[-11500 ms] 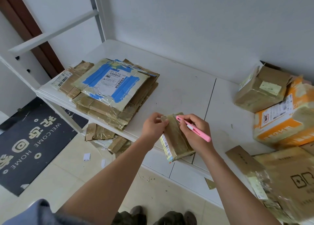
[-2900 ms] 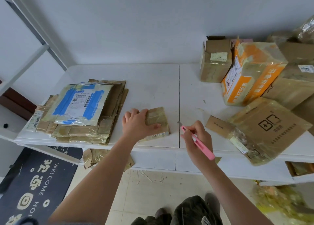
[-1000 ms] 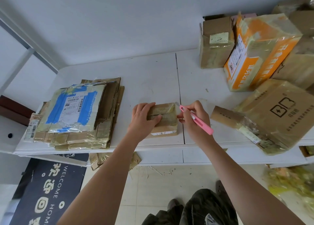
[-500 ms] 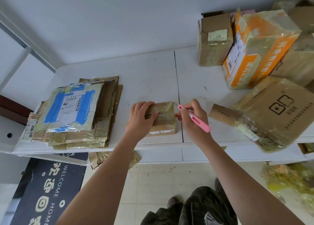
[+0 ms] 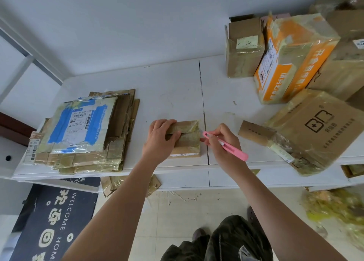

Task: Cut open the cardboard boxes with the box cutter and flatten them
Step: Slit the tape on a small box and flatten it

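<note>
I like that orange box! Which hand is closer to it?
The right hand. It holds the pink box cutter beside the small box, nearer the orange box at the table's back right. The left hand grips the small box further left.

I see a plain white wall filling the top of the frame. Below it a white table runs across the middle, a dark seam splitting its top. At the upper left stands a white frame post. The pale tiled floor lies along the bottom, with a dark welcome mat at the lower left. The light is soft and even.
</note>
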Motion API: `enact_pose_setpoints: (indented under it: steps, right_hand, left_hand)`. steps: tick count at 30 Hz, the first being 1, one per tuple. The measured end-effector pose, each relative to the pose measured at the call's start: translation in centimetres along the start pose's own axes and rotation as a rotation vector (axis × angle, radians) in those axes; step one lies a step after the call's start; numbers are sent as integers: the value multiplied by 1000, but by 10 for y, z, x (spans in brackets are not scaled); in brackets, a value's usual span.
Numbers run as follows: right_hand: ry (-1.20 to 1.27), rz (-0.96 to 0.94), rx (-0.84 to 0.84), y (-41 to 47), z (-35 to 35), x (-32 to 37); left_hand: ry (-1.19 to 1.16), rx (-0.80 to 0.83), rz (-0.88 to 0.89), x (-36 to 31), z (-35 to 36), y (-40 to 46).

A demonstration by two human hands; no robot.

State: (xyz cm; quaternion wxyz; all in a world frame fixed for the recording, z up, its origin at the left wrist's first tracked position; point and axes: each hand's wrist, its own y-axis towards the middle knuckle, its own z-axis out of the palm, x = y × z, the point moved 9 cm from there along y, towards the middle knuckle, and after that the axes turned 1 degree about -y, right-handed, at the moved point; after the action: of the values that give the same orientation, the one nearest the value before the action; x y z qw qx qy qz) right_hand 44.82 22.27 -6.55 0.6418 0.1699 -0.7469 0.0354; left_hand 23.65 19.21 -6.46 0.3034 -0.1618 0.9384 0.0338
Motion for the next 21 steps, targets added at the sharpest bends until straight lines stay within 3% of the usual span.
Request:
enact_pose_setpoints:
  steps: [9,21]
  right_hand:
    - [32,-24,83,-9,-2,8]
    - [-21,-65,60,-36,-5,21]
  left_hand:
    - [8,20,-13,1,1,-1]
    - [10,16,-8,0,1,1]
